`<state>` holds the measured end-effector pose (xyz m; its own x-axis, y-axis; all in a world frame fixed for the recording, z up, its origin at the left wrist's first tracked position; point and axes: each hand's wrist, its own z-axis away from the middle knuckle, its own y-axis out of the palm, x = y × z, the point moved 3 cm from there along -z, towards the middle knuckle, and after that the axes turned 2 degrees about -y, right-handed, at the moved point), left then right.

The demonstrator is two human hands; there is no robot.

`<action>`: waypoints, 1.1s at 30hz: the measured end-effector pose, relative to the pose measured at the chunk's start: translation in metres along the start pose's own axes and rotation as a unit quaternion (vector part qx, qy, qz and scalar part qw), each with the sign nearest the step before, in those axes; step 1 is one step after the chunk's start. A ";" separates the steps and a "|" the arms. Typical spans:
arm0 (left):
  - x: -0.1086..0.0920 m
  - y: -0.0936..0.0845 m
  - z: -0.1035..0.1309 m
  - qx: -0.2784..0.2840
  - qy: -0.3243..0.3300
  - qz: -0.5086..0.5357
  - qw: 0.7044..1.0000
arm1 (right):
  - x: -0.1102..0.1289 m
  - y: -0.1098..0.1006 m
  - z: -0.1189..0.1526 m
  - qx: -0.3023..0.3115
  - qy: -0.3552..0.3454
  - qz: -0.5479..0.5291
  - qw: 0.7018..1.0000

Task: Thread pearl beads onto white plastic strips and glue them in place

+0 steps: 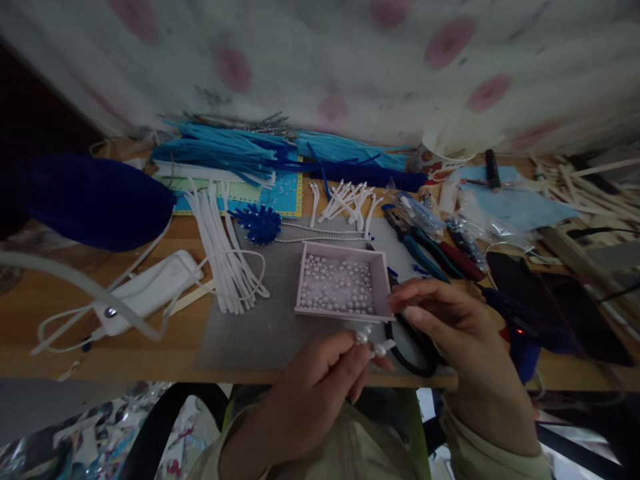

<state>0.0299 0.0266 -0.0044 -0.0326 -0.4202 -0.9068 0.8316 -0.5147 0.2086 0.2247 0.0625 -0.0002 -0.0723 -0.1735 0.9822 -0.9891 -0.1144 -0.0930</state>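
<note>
Between the thumb and fingers of my left hand (325, 377) is a short white stem with several pearl beads (373, 343) on it, held just below the bead box. My right hand (447, 320) hovers by the box's lower right corner, thumb and fingertips close together; whether a bead is between them is too small to tell. Loose pearl beads (335, 287) lie in the pink box (383, 263) on the grey mat (240, 340). Behind the box are beaded white stems (350, 200) and a blue tinsel flower (263, 224) beside two strands of small beads.
White pipe cleaners (225, 260) and a white power strip (150, 293) lie to the left. Blue pipe cleaners (220, 150) are at the back. Pliers (425, 253), black scissors (415, 353), a glue gun (525, 333) and phones (585, 313) lie to the right.
</note>
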 end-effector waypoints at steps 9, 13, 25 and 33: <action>0.029 -0.044 0.017 -0.176 -0.095 0.141 0.969 | -0.001 0.017 -0.031 0.139 -0.081 0.442 0.882; 0.024 -0.051 0.018 -0.204 -0.097 0.161 0.961 | -0.006 0.031 -0.044 0.230 -0.042 0.558 0.796; 0.028 -0.061 0.009 -0.178 -0.083 0.175 0.965 | -0.010 0.059 -0.062 0.328 0.102 0.643 0.685; 0.028 -0.058 0.011 -0.190 -0.071 0.168 0.965 | 0.001 0.051 -0.058 0.239 -0.020 0.469 0.850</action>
<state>-0.0250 0.0361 -0.0380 0.2204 -0.6279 -0.7465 0.9508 -0.0325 0.3081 0.1669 0.1131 0.0052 -0.7863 -0.4390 0.4348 -0.3337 -0.2905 -0.8968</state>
